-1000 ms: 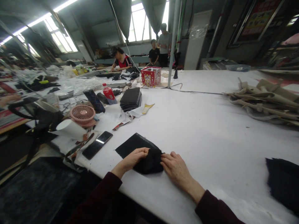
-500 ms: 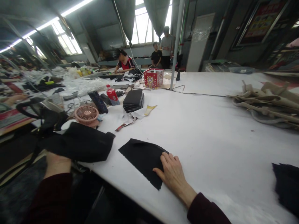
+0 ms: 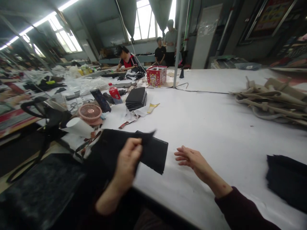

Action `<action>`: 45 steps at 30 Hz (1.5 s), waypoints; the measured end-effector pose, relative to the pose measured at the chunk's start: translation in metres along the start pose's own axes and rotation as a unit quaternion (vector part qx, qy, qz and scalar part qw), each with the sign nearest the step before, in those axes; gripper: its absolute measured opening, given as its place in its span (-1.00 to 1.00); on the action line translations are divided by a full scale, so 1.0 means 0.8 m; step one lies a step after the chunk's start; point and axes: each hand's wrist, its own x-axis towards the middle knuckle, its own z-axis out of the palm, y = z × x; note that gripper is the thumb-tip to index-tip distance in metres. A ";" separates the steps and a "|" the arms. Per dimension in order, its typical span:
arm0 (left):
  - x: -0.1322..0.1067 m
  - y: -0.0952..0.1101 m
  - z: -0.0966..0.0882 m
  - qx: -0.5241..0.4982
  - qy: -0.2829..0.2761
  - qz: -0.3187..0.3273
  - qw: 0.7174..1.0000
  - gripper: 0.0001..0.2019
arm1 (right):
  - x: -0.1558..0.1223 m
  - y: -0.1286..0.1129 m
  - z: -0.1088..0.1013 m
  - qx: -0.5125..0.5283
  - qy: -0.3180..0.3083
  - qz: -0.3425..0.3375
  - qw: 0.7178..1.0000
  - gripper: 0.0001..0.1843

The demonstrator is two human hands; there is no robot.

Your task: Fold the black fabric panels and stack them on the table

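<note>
one black cloth [image 3: 110,143] is pinched in your left hand [image 3: 127,163], covering part of a second cloth [image 3: 155,155] on the table [image 3: 203,127]. your right hand [image 3: 192,159], fingers loosely spread, is just beside the latter. farther out: one stack [image 3: 136,95], one fan [image 3: 90,112], one bottle [image 3: 114,93], one box [image 3: 156,77].

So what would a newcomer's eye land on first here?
Probably the left hand at the near table edge, gripping a black cloth partly over another black piece, with the right hand open and apart from both. Then the bright red box at the back, just left of the pole. The pink fan at left and tan heap at far right also stand out.
</note>
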 end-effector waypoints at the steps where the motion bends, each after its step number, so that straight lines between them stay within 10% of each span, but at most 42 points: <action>1: -0.018 -0.006 0.040 0.015 -0.067 0.037 0.997 -0.81 | -0.011 -0.005 -0.013 0.044 -0.013 0.030 0.998 -0.39; 5: -0.083 -0.034 0.178 0.100 -0.319 0.214 0.918 -0.79 | -0.052 -0.007 -0.067 0.025 -0.043 0.080 0.996 -0.36; 8: -0.090 -0.050 0.213 0.185 -0.371 0.260 0.872 -0.73 | -0.070 0.006 -0.101 -0.073 -0.048 0.061 0.994 -0.41; 16: -0.013 -0.081 0.182 0.407 -0.291 0.224 0.836 -0.77 | -0.041 0.034 -0.111 -0.237 0.045 -0.018 0.970 -0.58; 27: -0.004 -0.101 0.186 0.406 -0.282 0.237 0.836 -0.79 | -0.007 0.072 -0.038 -0.474 0.220 -0.174 0.835 -0.74; 36: 0.011 -0.132 0.175 0.392 -0.226 0.254 0.855 -0.84 | -0.013 0.099 -0.030 -0.533 0.249 -0.337 0.735 -0.70; 45: 0.010 -0.148 0.172 0.408 -0.193 0.302 0.840 -0.59 | -0.019 0.097 -0.024 -0.609 0.226 -0.344 0.678 -0.62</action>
